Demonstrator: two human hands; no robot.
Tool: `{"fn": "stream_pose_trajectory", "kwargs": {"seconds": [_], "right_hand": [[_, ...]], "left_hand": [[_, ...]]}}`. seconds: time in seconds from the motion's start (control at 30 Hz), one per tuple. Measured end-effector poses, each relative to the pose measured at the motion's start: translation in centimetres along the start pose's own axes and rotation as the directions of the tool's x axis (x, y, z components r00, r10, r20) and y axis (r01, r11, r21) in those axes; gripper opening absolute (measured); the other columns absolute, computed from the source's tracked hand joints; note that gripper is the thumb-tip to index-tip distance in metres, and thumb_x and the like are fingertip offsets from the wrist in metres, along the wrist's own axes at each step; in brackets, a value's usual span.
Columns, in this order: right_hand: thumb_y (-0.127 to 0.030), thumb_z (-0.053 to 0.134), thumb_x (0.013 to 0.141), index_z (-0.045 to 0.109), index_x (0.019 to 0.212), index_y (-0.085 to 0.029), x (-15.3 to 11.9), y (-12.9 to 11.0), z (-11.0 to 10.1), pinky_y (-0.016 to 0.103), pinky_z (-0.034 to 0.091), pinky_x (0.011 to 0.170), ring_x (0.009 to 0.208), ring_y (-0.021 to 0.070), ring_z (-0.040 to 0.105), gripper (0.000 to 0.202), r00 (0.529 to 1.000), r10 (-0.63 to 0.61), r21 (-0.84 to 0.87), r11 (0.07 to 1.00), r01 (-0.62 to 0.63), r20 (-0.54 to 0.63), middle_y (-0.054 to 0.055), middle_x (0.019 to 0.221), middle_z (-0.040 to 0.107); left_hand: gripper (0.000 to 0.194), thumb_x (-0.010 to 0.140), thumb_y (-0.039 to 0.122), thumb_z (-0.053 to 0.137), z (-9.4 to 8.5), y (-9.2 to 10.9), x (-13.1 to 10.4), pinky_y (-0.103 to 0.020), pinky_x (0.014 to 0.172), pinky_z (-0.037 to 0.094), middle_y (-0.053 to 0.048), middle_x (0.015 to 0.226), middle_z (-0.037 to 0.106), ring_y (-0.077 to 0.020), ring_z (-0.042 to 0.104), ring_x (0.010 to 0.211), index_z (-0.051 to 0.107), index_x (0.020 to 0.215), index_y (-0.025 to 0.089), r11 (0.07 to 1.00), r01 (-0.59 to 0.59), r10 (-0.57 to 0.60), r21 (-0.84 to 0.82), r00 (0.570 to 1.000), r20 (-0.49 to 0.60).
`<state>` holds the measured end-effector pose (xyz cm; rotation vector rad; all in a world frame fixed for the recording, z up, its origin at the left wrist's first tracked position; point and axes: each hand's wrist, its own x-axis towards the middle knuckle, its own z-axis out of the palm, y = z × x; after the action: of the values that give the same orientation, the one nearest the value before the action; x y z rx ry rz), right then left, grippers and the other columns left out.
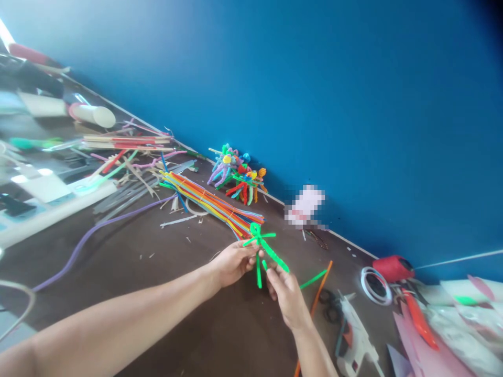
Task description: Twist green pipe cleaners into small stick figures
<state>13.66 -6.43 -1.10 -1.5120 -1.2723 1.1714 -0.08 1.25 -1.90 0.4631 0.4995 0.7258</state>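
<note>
Closest to me on the right side of the bench [188, 340], a pale glue gun [356, 337] lies near its front, with an orange chenille stem [323, 285] slanting past it. A little further in, the person's left hand [238, 262] has its fingers closed in a pinch around the middle of a small green chenille-stem figure [274, 254], its looped head uppermost. The right hand [286, 296] has its fingers nearly together at the end of the figure's thick coiled part; how firmly they grip it, I can't tell. The figure is held up above the middle of the bench. A white ring [365, 283] and a red cylinder [393, 268] sit further to the right.

Beyond the hands lies a banded bundle of coloured chenille stems [214, 201], and from its left a purple stem [95, 227] curves toward the left edge. Along the far edge, a cluster of multicoloured chenille figures [245, 183] stands just beside the blue wall [314, 94].
</note>
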Motion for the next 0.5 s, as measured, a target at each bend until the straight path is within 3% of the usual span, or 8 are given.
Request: {"fn": "stream_pose_trajectory", "kwargs": {"seconds": [0.1, 0.3, 0.5], "right_hand": [[-0.044, 0.047, 0.080, 0.057, 0.094, -0.016, -0.09, -0.03, 0.10, 0.021, 0.026, 0.042, 0.046, 0.0088, 0.029, 0.033, 1.000, -0.008, 0.010, 1.000, 0.008, 0.020, -0.005, 0.053, 0.033], [-0.042, 0.050, 0.078, 0.059, 0.081, -0.016, 0.08, -0.29, 0.17, 0.022, 0.029, 0.044, 0.047, 0.0095, 0.032, 0.028, 0.992, -0.082, -0.053, 0.996, 0.077, -0.101, -0.005, 0.051, 0.035], [-0.035, 0.050, 0.080, 0.058, 0.083, -0.017, 0.08, -0.76, -0.08, 0.023, 0.039, 0.062, 0.063, 0.0127, 0.047, 0.021, 0.972, -0.156, -0.123, 0.983, 0.136, -0.176, 0.000, 0.068, 0.053]], "left_hand": [[0.014, 0.065, 0.019, 0.066, 0.06, -0.08, 0.04, -0.013, 0.040, 0.029, -0.001, 0.064, 0.056, -0.0017, 0.041, 0.044, 0.055, 0.067, 0.012, 1.000, 0.001, -0.001, 0.030, 1.000, 0.000], [0.017, 0.067, 0.025, 0.065, 0.25, -0.41, -0.12, -0.016, 0.038, 0.020, 0.002, 0.055, 0.050, -0.0007, 0.033, 0.039, 0.055, 0.064, 0.011, 0.996, -0.032, 0.030, 0.087, 0.999, 0.025], [0.018, 0.067, 0.029, 0.063, 0.60, -0.46, -0.36, -0.020, 0.038, 0.012, 0.004, 0.050, 0.044, -0.0007, 0.026, 0.035, 0.057, 0.069, 0.012, 0.980, -0.040, 0.037, 0.194, 0.999, 0.016]]}}
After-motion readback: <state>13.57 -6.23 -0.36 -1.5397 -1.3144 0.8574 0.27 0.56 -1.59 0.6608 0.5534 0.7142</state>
